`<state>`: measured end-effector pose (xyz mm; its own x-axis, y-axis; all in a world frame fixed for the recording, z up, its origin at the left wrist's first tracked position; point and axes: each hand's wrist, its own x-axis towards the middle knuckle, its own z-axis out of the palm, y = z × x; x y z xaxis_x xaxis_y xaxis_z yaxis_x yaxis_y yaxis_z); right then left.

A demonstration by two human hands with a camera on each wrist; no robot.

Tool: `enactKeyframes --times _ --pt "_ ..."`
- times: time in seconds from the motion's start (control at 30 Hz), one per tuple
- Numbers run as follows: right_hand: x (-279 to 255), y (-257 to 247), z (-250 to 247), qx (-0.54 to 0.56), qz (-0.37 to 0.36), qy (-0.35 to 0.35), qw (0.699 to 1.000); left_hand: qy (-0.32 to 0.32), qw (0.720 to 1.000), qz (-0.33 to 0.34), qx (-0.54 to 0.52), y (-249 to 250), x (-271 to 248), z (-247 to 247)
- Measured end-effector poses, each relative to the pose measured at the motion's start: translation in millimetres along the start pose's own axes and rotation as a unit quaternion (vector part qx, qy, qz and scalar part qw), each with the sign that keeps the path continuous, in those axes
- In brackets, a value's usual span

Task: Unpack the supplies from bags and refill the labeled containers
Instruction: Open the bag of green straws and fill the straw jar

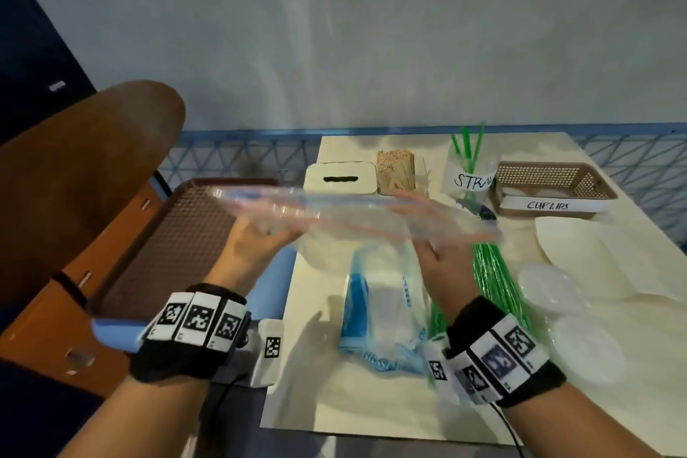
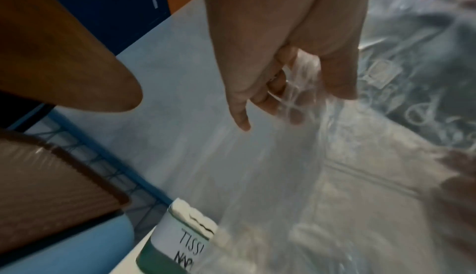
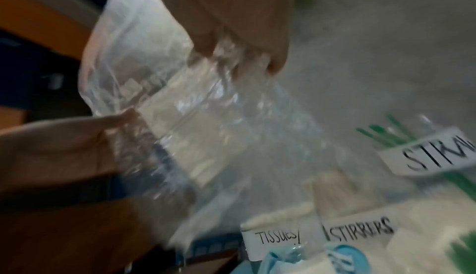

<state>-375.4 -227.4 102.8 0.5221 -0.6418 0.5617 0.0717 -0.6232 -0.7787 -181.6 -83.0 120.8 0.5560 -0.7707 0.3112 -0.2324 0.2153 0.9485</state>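
Note:
A clear zip bag (image 1: 353,216) is held stretched out flat above the table, blurred by motion. My left hand (image 1: 260,238) grips its left end and my right hand (image 1: 431,238) grips its right end. In the left wrist view my left hand (image 2: 296,99) pinches crumpled plastic of the bag (image 2: 335,176) between thumb and curled fingers. In the right wrist view my right hand (image 3: 244,60) clutches the bag (image 3: 144,58) the same way. Labeled containers stand behind: the tissue box (image 1: 340,178), the stirrers holder (image 1: 396,173), the straws cup (image 1: 472,178) and the cup lids basket (image 1: 550,190).
Under the hands lies a blue-printed bag (image 1: 383,309). Loose green straws (image 1: 494,279), clear cup lids (image 1: 550,286) and white paper (image 1: 594,253) lie to the right. A brown tray (image 1: 167,245) and a wooden chair back (image 1: 93,160) are to the left of the table.

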Motion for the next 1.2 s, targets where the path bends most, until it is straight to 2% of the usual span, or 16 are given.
enactKeyframes --times 0.07,0.13,0.23,0.33,0.4,0.43,0.5,0.53,0.57,0.63,0.67,0.73,0.83,0.97,1.1,1.2 --pt "-15.7 3.2 -6.4 -0.112 -0.141 -0.064 0.982 -0.111 0.993 -0.039 -0.032 13.4 -11.5 -6.6" --pt "-42.4 20.8 -11.0 -0.218 -0.180 -0.186 0.941 -0.172 0.982 -0.067 -0.026 1.7 -17.8 -10.9" --pt "-84.9 38.1 -12.8 -0.216 -0.050 -0.332 0.917 -0.170 0.950 -0.259 0.045 -31.8 -56.9 -11.2" --pt "-120.7 44.0 -11.6 -0.203 0.040 -0.466 0.860 -0.252 0.897 -0.280 0.232 -84.5 -104.4 -23.4" --pt "-129.6 40.7 -8.7 -0.192 0.064 -0.500 0.842 -0.284 0.868 -0.310 0.264 -95.7 -124.2 -25.0" --pt "-132.9 40.4 -8.2 -0.169 0.105 -0.511 0.836 -0.286 0.866 -0.295 0.284 -97.8 -131.5 -22.8" --pt "-138.2 42.3 -8.7 -0.106 0.188 -0.491 0.844 -0.293 0.860 -0.289 0.302 -88.4 -140.2 -12.7" --pt "-143.2 44.5 -8.0 -0.091 0.227 -0.448 0.860 -0.294 0.859 -0.307 0.286 -85.6 -143.1 -10.2" --pt "-144.2 45.1 -6.8 -0.096 0.262 -0.423 0.862 -0.272 0.870 -0.319 0.258 -88.4 -144.8 -9.1" --pt "-138.1 52.9 1.2 -0.088 0.335 -0.374 0.860 -0.168 0.902 -0.333 0.216 -103.8 -145.6 -10.3" --pt "-134.3 59.7 7.4 -0.082 0.365 -0.356 0.857 -0.118 0.905 -0.351 0.211 -108.7 -145.2 -10.9" --pt "-125.6 61.9 16.2 -0.107 0.389 -0.376 0.834 -0.065 0.890 -0.397 0.217 -116.0 -143.4 -8.5" --pt "-119.6 70.8 21.7 -0.148 0.411 -0.373 0.819 -0.006 0.882 -0.414 0.225 -123.5 -135.1 -2.2" --pt "-108.8 87.2 29.0 -0.149 0.468 -0.330 0.806 -0.004 0.870 -0.406 0.280 -135.9 -121.2 5.4" --pt "-91.1 94.3 35.2 -0.147 0.477 -0.262 0.826 -0.017 0.863 -0.384 0.327 -133.7 -98.4 13.0" --pt "-82.6 97.5 38.1 -0.168 0.476 -0.261 0.823 -0.016 0.861 -0.363 0.356 -135.8 -90.1 15.4"
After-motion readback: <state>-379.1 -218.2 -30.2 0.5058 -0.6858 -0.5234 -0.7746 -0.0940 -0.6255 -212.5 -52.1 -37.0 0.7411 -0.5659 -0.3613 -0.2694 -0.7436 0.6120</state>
